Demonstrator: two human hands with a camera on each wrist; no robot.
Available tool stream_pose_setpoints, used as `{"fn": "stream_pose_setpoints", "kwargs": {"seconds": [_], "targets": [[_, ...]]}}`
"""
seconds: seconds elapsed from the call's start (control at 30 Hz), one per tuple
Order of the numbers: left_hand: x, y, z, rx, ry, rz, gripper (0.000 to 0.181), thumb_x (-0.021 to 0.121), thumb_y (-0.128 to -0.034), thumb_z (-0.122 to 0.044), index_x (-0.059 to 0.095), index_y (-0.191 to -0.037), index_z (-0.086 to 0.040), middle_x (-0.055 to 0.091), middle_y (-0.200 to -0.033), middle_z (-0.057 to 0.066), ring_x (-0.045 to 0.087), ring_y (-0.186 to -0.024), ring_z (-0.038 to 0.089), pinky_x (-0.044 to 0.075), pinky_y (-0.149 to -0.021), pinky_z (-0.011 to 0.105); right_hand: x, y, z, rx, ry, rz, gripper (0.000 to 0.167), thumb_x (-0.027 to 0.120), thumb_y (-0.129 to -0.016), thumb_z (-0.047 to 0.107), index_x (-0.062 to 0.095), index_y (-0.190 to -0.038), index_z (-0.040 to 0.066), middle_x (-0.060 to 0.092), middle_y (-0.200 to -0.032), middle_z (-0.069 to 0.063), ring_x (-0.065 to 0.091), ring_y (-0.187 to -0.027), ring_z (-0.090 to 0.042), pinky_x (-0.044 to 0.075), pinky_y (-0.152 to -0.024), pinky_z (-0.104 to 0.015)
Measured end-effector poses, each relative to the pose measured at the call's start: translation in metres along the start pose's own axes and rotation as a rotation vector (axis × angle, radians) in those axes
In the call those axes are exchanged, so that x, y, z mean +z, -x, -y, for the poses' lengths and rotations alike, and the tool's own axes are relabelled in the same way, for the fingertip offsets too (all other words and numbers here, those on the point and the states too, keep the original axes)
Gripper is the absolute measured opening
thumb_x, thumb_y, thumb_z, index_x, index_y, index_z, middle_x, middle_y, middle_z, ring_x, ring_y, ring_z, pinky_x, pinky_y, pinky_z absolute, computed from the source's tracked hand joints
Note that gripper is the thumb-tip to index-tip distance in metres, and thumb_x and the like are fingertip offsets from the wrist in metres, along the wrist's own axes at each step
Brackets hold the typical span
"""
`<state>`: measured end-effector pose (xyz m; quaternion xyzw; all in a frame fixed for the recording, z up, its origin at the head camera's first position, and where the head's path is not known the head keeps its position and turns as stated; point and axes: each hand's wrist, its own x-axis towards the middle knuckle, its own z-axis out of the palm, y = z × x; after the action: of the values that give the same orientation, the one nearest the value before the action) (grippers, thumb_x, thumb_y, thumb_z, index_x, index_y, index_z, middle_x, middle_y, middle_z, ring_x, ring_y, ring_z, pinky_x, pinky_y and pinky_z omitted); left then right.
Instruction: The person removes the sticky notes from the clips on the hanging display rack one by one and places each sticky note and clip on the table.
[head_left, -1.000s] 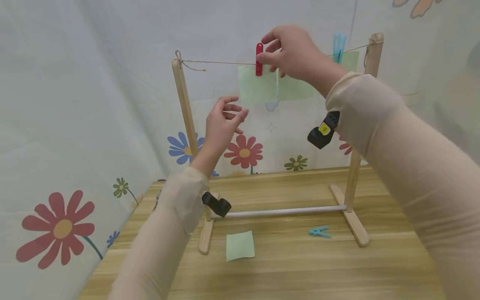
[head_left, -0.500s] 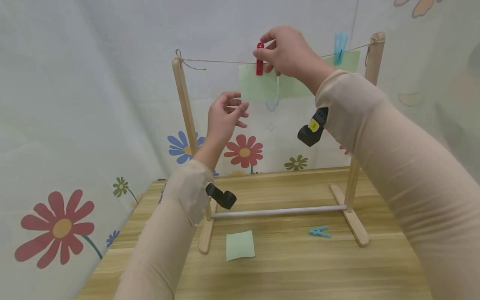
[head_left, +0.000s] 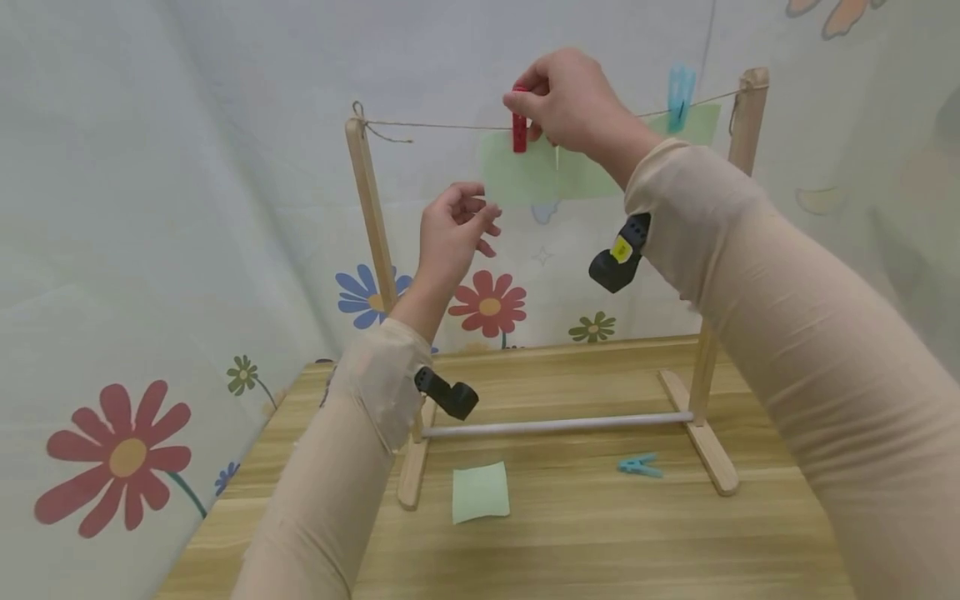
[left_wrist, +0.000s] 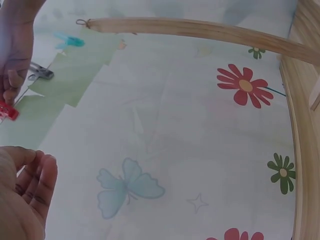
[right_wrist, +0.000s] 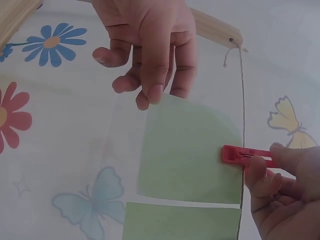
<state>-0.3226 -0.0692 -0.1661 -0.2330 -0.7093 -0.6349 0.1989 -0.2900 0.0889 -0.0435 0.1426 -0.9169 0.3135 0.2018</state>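
Observation:
In the head view, my right hand (head_left: 577,104) pinches the handles of a red clip (head_left: 519,137), which stands upright on the string over a hanging green paper (head_left: 517,175). The right wrist view shows the clip (right_wrist: 235,155) biting the paper (right_wrist: 192,150) and string. My left hand (head_left: 450,242) is at the paper's lower left corner; in the right wrist view, the fingertips of this hand (right_wrist: 150,47) pinch that corner, and the paper's edge bows. A second green paper (head_left: 588,177) hangs beside it, under a grey clip (left_wrist: 42,72) seen in the left wrist view.
A light blue clip (head_left: 679,104) holds another green paper (head_left: 705,123) near the right wooden post (head_left: 746,125). The left post (head_left: 367,200) stands behind my left hand. On the table (head_left: 600,533) lie a green paper (head_left: 480,492) and a blue clip (head_left: 640,465).
My right hand has moved slightly left and its fingers have closed on the red clip's upper end. My left hand has risen a little to the right, up to the paper's corner.

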Motion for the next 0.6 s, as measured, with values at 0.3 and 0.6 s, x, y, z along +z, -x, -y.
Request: {"fn": "stream_pose_setpoints", "kwargs": {"seconds": [0.3,0.6], "targets": [[0.0014,-0.0011,0.0007,-0.007,0.031,-0.024,0.029,0.063,-0.0906,-0.003,0.058,-0.119,-0.003,0.060,-0.086,0.001,0.060,-0.063,0.010,0.052,-0.048,0.019,-0.0033,0.0006,-0.0014,-0.039,-0.029,-0.016,0.036,0.051,-0.098,0.031,0.054,-0.129,0.013,0.053,-0.092,0.007,0.054,-0.080,-0.011,0.047,-0.069,-0.016],[-0.0013,0.0029,-0.0005,-0.004,0.013,-0.032,0.027,0.063,-0.0917,-0.006,0.059,-0.118,-0.004,0.060,-0.086,-0.001,0.059,-0.064,0.015,0.051,-0.047,0.019,-0.0040,0.0027,-0.0036,-0.106,-0.115,-0.142,0.032,0.051,-0.097,0.029,0.056,-0.125,0.011,0.053,-0.091,0.009,0.052,-0.072,-0.008,0.047,-0.068,-0.016]]}}
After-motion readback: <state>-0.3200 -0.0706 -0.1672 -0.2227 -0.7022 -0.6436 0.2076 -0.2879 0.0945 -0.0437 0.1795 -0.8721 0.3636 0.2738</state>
